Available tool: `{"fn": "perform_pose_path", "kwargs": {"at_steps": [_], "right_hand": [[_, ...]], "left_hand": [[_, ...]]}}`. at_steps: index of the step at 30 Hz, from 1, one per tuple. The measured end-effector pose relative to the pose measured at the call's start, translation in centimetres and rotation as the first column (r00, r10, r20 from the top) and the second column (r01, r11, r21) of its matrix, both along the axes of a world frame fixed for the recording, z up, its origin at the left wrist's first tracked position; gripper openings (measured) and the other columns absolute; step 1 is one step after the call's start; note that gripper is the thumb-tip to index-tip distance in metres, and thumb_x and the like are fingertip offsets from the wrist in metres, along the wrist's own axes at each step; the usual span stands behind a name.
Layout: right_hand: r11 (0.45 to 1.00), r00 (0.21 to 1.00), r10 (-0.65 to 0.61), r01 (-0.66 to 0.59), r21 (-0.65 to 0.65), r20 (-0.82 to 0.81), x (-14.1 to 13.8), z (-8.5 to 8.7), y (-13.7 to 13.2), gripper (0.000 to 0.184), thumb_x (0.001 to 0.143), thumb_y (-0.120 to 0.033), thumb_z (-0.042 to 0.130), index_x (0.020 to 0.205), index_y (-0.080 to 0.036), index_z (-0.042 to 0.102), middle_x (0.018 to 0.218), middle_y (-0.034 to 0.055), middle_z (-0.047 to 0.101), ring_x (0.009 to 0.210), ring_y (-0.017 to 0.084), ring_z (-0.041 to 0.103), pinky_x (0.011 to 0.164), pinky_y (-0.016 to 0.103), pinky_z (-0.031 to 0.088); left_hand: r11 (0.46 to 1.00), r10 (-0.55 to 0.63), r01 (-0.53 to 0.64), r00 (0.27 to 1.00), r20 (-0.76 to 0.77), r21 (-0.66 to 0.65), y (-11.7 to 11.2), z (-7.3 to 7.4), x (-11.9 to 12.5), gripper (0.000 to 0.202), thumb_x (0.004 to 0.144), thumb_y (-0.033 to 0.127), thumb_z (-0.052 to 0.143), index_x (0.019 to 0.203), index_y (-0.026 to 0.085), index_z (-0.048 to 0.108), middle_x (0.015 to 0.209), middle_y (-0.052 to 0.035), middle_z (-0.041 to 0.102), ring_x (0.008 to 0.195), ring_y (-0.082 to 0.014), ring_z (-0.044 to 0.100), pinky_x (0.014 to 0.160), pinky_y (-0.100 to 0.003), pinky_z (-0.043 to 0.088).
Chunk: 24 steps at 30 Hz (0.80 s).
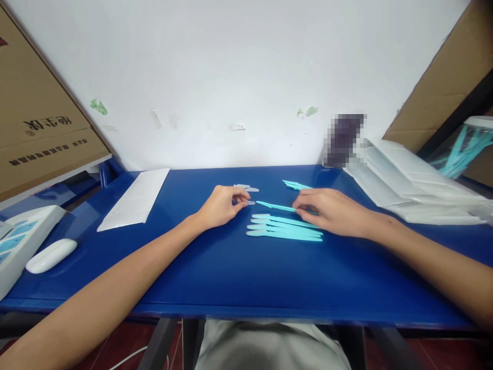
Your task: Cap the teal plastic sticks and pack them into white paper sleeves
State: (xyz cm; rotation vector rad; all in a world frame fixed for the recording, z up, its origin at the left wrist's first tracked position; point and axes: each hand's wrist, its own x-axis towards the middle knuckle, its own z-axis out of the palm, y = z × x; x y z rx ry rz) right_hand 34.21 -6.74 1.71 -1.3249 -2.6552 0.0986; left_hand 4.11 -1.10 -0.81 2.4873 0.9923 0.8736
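My left hand (223,206) pinches a small clear blade cap (251,203) between thumb and fingertips. In my right hand (333,211) is a turquoise eyebrow razor (274,206), gripped by its handle, its blade end pointing left at the cap. Cap and blade end are very close; whether they touch I cannot tell. Just below, several turquoise razors with capped ends (287,234) lie side by side. A few loose clear caps (246,187) rest behind my left fingers. Beyond my right hand lie more turquoise razors (295,184), partly hidden by it.
The blue table (215,277) meets a white wall. A white paper sheet (134,200), a white mouse-shaped case (52,255) and a keypad device (23,236) are at left. White envelopes (416,180) are stacked at right, near a clear container of turquoise razors (464,146). Cardboard boxes flank both sides.
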Motion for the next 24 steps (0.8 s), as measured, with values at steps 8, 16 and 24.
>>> {"fn": "perform_pose_path", "kwargs": {"at_steps": [8, 16, 24], "right_hand": [[0.998, 0.999, -0.026, 0.023, 0.06, 0.044, 0.26, -0.13, 0.07, 0.031, 0.101, -0.031, 0.041, 0.106, -0.022, 0.071, 0.102, 0.0086, 0.069, 0.083, 0.021, 0.066, 0.067, 0.03, 0.043], [0.999, 0.997, 0.002, -0.006, 0.053, 0.081, 0.4, 0.09, 0.05, 0.035, 0.105, -0.035, 0.034, 0.109, -0.024, 0.067, 0.099, 0.0064, 0.073, 0.084, 0.022, 0.066, 0.067, 0.031, 0.041], [0.994, 0.998, 0.033, -0.039, 0.106, 0.058, -0.46, 0.05, -0.1, 0.038, 0.106, -0.036, 0.034, 0.109, -0.023, 0.07, 0.097, 0.0089, 0.074, 0.084, 0.022, 0.066, 0.067, 0.031, 0.042]], "left_hand": [[0.999, 0.006, -0.006, 1.0, 0.001, -0.041, -0.12, 0.07, 0.21, 0.007, 0.087, 0.02, 0.07, 0.091, 0.017, 0.075, 0.085, -0.004, 0.078, 0.076, -0.0173, 0.072, 0.078, -0.03, 0.058], [0.998, 0.008, -0.008, 1.0, 0.002, -0.059, -0.17, 0.06, 0.29, 0.007, 0.087, 0.023, 0.071, 0.09, 0.018, 0.075, 0.087, -0.0037, 0.079, 0.077, -0.0169, 0.072, 0.078, -0.03, 0.059], [0.995, -0.026, 0.031, 0.998, 0.051, -0.095, -0.11, -0.17, 1.0, 0.006, 0.085, 0.02, 0.074, 0.09, 0.019, 0.075, 0.085, -0.0034, 0.079, 0.078, -0.0191, 0.074, 0.078, -0.033, 0.061]]}}
